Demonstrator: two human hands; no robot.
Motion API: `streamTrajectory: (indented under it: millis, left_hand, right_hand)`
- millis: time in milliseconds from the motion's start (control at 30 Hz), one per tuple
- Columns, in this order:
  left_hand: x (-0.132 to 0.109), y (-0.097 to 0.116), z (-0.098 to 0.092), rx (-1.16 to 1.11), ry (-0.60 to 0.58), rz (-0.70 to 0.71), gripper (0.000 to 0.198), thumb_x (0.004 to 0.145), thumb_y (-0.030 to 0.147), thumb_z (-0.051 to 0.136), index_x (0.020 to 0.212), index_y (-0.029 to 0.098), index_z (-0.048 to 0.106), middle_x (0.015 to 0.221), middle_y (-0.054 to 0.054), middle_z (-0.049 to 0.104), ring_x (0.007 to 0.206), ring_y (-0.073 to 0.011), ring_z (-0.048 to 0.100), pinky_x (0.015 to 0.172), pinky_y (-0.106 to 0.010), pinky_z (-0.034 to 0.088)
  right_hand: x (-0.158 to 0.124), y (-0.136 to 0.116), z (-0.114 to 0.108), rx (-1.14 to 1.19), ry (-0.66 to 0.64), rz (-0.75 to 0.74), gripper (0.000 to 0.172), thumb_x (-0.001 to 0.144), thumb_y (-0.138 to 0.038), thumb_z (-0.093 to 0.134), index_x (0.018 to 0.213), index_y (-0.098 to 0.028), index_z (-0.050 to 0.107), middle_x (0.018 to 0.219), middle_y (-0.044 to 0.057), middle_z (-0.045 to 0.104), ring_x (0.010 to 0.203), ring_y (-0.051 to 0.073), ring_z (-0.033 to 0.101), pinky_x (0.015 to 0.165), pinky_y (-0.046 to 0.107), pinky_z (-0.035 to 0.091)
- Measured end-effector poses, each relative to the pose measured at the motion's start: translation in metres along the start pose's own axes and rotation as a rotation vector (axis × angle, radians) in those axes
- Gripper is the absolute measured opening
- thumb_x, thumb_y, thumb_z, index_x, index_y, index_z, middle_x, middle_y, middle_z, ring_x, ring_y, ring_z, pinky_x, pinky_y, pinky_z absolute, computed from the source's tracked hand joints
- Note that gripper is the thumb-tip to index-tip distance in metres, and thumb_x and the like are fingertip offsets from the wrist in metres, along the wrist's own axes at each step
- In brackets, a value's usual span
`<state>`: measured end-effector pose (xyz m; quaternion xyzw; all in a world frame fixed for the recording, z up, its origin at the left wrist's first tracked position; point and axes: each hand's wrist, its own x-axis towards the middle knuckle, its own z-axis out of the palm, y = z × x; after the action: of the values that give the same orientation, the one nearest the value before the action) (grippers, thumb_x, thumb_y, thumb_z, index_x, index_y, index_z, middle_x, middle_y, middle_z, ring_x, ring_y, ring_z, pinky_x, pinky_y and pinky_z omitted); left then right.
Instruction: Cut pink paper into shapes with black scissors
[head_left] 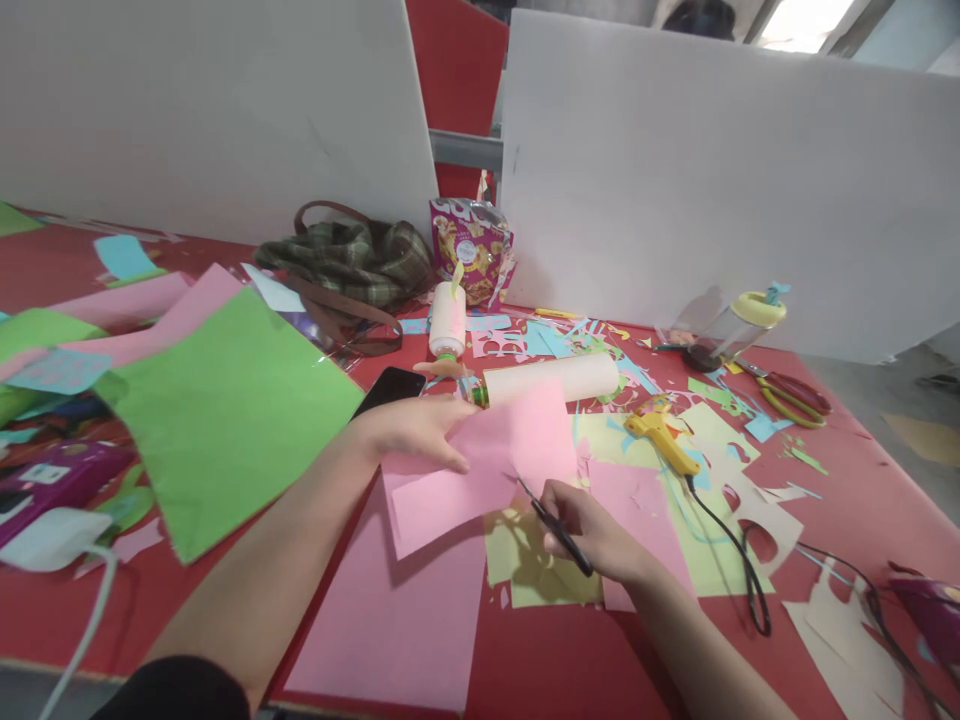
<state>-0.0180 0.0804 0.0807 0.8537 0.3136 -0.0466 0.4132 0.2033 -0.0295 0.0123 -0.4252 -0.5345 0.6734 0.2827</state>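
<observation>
A green sheet [225,420] lies at the left of the red surface [862,500]. The left hand [416,428] pinches the top edge of the pink sheet [480,470], holding it lifted. The right hand [600,535] is curled around small scissors [555,525], whose tips meet the sheet's right edge. A clean cut probably needs the paper held taut near the blades, with the fingers clear. A yellow glue gun [660,435] lies further right.

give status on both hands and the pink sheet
Left hand pinching pink rectangular paper sheet, held above the red table. Right hand gripping small black scissors, tips at the sheet's lower edge. Yellow glue gun close by, clear of both.
</observation>
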Motion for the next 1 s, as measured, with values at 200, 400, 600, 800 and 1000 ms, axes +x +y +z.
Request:
streamTrajectory:
  millis: [200,400,600,800,1000]
  left_hand:
    - [-0.002,0.002,-0.001,0.038,0.187,-0.161,0.025,0.064,0.034,0.054,0.083,0.017,0.053,0.075,0.001,0.058,0.072,-0.0167,0.054,0.06,-0.023,0.038]
    - [0.005,0.013,0.009,0.099,0.136,-0.083,0.025,0.063,0.035,0.054,0.08,0.016,0.053,0.07,0.0,0.055,0.065,-0.015,0.051,0.055,-0.023,0.035]
    - [0.021,0.02,0.032,0.133,0.072,0.053,0.022,0.062,0.033,0.055,0.077,0.016,0.055,0.068,0.0,0.054,0.065,-0.0152,0.05,0.054,-0.023,0.034]
    - [0.026,0.02,0.04,0.11,0.102,0.021,0.032,0.064,0.032,0.054,0.093,0.018,0.056,0.078,-0.004,0.058,0.074,-0.0186,0.051,0.059,-0.024,0.036]
    - [0.024,0.016,0.031,-0.108,0.409,-0.061,0.027,0.07,0.033,0.049,0.091,0.019,0.057,0.072,-0.001,0.058,0.063,-0.0148,0.051,0.058,-0.024,0.037]
  right_hand:
    - [0.001,0.0,0.0,-0.14,0.204,-0.142,0.031,0.064,-0.022,0.062,0.065,-0.021,0.031,0.062,-0.004,0.047,0.057,0.011,0.045,0.056,0.025,0.037]
    - [0.004,0.009,0.0,-0.109,0.428,-0.307,0.034,0.062,-0.016,0.063,0.066,-0.023,0.03,0.07,-0.001,0.051,0.072,0.016,0.053,0.065,0.03,0.039]
    - [0.005,0.016,0.007,-0.129,0.526,-0.375,0.034,0.062,-0.009,0.058,0.063,-0.022,0.027,0.07,-0.001,0.048,0.071,0.014,0.048,0.06,0.026,0.037]
    - [0.008,0.016,0.008,-0.082,0.595,-0.386,0.029,0.063,-0.007,0.054,0.061,-0.022,0.029,0.062,-0.004,0.042,0.058,0.01,0.043,0.052,0.023,0.035]
    - [0.008,0.003,-0.002,0.144,0.813,-0.372,0.029,0.058,-0.009,0.06,0.061,-0.02,0.033,0.067,-0.004,0.047,0.056,0.008,0.045,0.048,0.02,0.035]
